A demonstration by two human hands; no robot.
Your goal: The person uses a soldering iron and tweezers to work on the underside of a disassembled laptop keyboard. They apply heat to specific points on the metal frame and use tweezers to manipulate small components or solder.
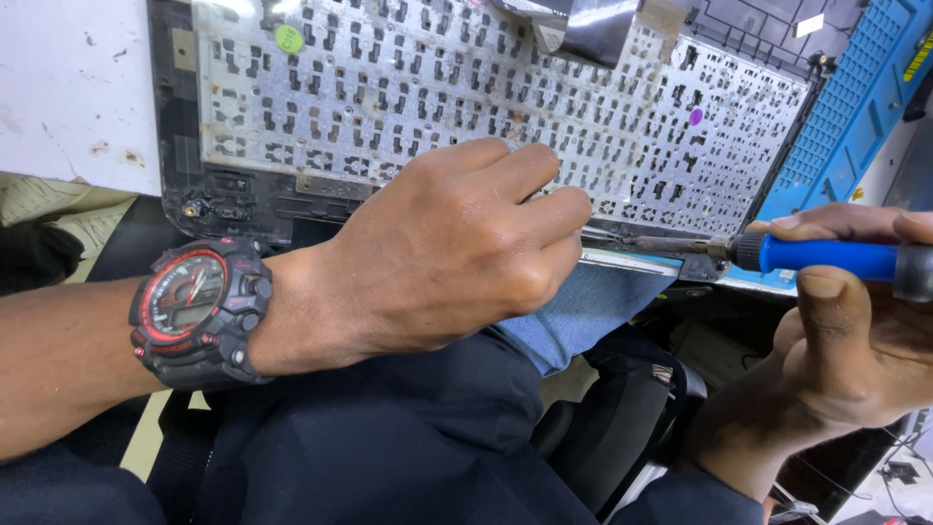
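While your left hand, curled into a loose fist with a black-and-red wristwatch behind it, rests against the near edge of the laptop keyboard backplate, it hides whatever its fingertips pinch, so I cannot tell what it holds. Your right hand is closed around a blue-handled soldering iron, tip at that same near edge. Far right: blue perforated tray; far left: white bench; near: dark trousers.
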